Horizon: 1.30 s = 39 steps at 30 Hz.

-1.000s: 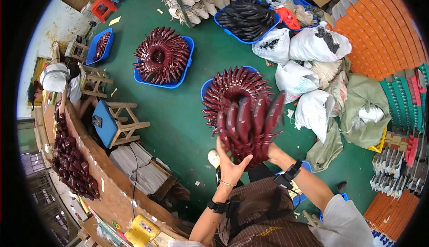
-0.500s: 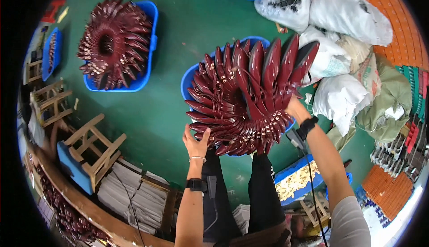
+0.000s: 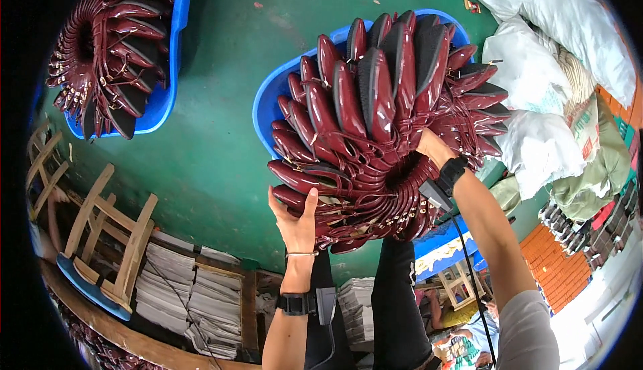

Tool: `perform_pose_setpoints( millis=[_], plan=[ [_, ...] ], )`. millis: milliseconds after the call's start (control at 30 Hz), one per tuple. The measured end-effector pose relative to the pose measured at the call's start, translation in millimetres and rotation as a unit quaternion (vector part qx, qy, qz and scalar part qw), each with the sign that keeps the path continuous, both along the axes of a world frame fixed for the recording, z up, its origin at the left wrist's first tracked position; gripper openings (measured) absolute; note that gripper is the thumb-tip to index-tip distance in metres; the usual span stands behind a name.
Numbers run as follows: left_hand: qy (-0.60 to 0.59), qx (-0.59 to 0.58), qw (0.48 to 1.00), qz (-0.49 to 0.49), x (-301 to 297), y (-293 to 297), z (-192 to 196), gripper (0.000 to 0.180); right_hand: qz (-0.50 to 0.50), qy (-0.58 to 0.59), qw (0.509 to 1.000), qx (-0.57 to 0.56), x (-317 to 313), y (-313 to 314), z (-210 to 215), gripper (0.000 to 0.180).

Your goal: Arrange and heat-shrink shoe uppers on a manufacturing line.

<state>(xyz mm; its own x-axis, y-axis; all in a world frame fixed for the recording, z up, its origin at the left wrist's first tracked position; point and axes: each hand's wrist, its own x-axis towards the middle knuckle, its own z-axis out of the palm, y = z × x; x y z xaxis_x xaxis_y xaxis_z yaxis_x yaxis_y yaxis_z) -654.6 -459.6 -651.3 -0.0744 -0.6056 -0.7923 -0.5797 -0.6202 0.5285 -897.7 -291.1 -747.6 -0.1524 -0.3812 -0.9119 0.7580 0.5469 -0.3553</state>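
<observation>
Glossy burgundy strapped shoes (image 3: 375, 92) with dark soles are packed in a ring, toes outward, over a blue tub (image 3: 264, 105) in front of me. My left hand (image 3: 296, 229) is at the ring's near left side, its thumb and fingers on either side of a shoe toe (image 3: 289, 197). My right hand (image 3: 434, 148) reaches in among the straps on the right of the ring's hollow centre. It is closed on shoes there, with its fingertips hidden.
Another blue tub (image 3: 175, 55) of burgundy shoes stands at the far left. Below it are wooden stools (image 3: 100, 209) and stacked grey sheets (image 3: 214, 303). White sacks (image 3: 522, 68) lie at the right. A blue tray (image 3: 435, 257) is at the lower right.
The ring of shoes now shows more dark soles and sits further right in view. My right hand is deeper among the straps. My left hand stays at the near left edge.
</observation>
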Motion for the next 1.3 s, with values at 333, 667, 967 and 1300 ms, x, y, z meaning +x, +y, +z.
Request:
perform_pose_setpoints(
  millis=[333,667,967,1300],
  plan=[
    [-0.107,-0.079,0.985,-0.111,-1.6,-0.2,0.7,0.104,0.236,0.157,0.954,-0.1,16.5,22.0,-18.9,0.026],
    [-0.082,-0.091,0.985,-0.124,7.2,4.3,3.4,0.109,-0.021,0.061,0.998,-0.017,29.6,-1.8,-8.5,0.038],
    [-0.16,0.131,0.768,-0.606,93.5,41.6,124.1,0.09,-0.027,0.012,0.991,0.128,74.3,91.6,154.4,0.034],
    [-0.14,0.292,0.847,-0.422,203.0,203.6,282.7,0.115,0.32,0.069,0.944,0.039,132.8,211.9,324.6,0.027]
  ],
)
